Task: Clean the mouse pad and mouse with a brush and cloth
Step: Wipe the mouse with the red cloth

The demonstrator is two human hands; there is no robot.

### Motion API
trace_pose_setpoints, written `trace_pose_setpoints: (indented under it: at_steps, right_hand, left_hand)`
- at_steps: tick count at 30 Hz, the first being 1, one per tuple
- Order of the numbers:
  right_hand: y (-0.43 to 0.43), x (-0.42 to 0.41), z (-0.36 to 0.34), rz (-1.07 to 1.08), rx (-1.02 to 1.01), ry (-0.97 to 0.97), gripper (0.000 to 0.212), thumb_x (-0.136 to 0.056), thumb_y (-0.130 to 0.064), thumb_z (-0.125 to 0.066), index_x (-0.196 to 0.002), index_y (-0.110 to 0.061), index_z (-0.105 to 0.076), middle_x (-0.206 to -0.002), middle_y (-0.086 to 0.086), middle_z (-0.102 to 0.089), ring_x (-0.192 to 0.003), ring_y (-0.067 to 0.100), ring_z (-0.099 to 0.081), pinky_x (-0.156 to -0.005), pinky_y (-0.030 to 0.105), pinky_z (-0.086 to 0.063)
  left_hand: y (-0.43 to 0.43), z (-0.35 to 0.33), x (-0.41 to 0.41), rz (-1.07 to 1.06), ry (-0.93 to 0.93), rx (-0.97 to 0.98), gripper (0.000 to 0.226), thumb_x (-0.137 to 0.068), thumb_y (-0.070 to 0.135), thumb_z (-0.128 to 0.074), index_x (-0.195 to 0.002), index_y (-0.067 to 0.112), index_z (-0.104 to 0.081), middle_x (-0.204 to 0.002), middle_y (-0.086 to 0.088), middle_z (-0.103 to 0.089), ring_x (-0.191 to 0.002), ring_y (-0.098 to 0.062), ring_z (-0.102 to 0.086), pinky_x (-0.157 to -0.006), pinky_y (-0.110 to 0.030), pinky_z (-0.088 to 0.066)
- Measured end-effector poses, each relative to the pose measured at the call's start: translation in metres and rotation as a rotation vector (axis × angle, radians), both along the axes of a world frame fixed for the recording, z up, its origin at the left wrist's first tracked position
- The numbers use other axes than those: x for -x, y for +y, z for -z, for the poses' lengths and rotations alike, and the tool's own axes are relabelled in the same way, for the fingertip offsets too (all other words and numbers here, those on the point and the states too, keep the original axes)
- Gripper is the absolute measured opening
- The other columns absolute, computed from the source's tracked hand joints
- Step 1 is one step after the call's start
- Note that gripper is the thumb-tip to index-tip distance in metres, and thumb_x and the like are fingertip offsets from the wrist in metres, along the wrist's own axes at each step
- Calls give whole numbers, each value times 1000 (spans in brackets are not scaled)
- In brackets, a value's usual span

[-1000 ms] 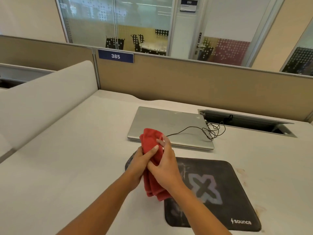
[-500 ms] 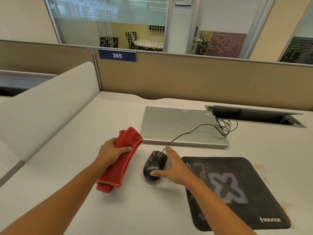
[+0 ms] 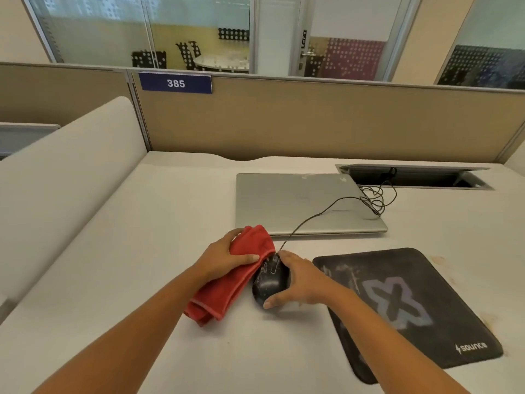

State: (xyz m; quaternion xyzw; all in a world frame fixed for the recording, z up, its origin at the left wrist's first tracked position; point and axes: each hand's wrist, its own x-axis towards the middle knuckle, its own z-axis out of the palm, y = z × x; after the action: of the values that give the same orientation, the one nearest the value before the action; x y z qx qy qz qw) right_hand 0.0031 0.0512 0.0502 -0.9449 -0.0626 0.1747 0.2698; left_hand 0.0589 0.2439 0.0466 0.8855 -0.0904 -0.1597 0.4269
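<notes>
Status from where I stand: mouse wipe looks to be just starting, pad not done.

- Left hand (image 3: 224, 257) grips the folded red cloth (image 3: 227, 285), thumb across the top. The cloth's upper end touches the front-left of the mouse (image 3: 268, 282); its lower end trails on the desk (image 3: 136, 251).
- Right hand (image 3: 304, 282) is curled round the mouse from the right, thumb at the rear and fingertips at the nose by the cable (image 3: 312, 220). It reads as bracing the mouse for the wipe.
- The mouse sits on bare desk, just left of the mouse pad (image 3: 412, 308) and not on it. Its shell shows pale specks, so I'd call it dirty.
- The pad lies flat right of the hands, untouched by either. Whitish smears show across its upper-left area and near edge. To me that means it is uncleaned, or at best half done.
- No brush in view anywhere, so I can't say whether the brushing step is finished or pending.
- The closed laptop (image 3: 298, 203) is behind the hands, with the cable running over its lid.

My estimate: 0 of 2 items visibly finished. Left to do: wipe the mouse fully, then the pad.
</notes>
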Motion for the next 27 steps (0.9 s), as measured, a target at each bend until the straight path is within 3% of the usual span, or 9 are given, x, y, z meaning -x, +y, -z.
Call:
trace_pose_setpoints:
  at_steps: [5,9,11,16,23,27]
  right_hand:
    - [0,1,-3,-25,37,-9,108,-64,-52,-78,-148,-19,-18,-154,-3,-23,-141,19,-24,-117,37,-21]
    - [0,-1,0,-23,40,2,110,-60,-57,-78,-148,-23,-20,-154,-4,-25,-141,18,-25,-117,41,-23]
    - [0,-2,2,-16,33,4,111,-57,-60,-78,-147,-24,-21,-153,-5,-27,-140,18,-27,-116,41,-25]
    - [-1,-3,5,-9,37,12,116,-54,-64,-76,-147,-24,-20,-153,-5,-27,-140,18,-27,-116,42,-26]
    - [-2,-3,6,-9,75,4,118,-58,-61,-76,-149,-21,-14,-156,-3,-19,-142,21,-21,-118,41,-21]
    - [-2,-3,4,-14,71,-11,110,-57,-60,-77,-146,-25,-22,-151,-6,-30,-138,19,-31,-115,40,-27]
  left_hand:
    - [-12,-2,-8,163,-136,-49,87,-70,55,-64,-144,32,-24,-145,1,-37,-129,-18,-40,-104,-27,-30]
    - [-19,2,-13,207,-165,-106,90,-63,72,-50,-142,33,-29,-147,2,-32,-132,-15,-35,-109,-28,-26]
    - [-21,3,-14,229,-178,-119,80,-70,63,-54,-141,31,-34,-148,4,-32,-134,-15,-34,-111,-30,-25]
    - [-25,4,-15,226,-275,-136,47,-88,29,-60,-133,25,-49,-135,0,-52,-121,-18,-49,-101,-29,-35]
    - [-30,9,-17,247,-298,-342,46,-95,29,-45,-139,34,-36,-146,8,-34,-130,-18,-35,-103,-41,-36]
    - [-30,9,-12,333,-328,-365,48,-96,19,-38,-140,39,-34,-147,16,-33,-132,-16,-30,-103,-38,-32]
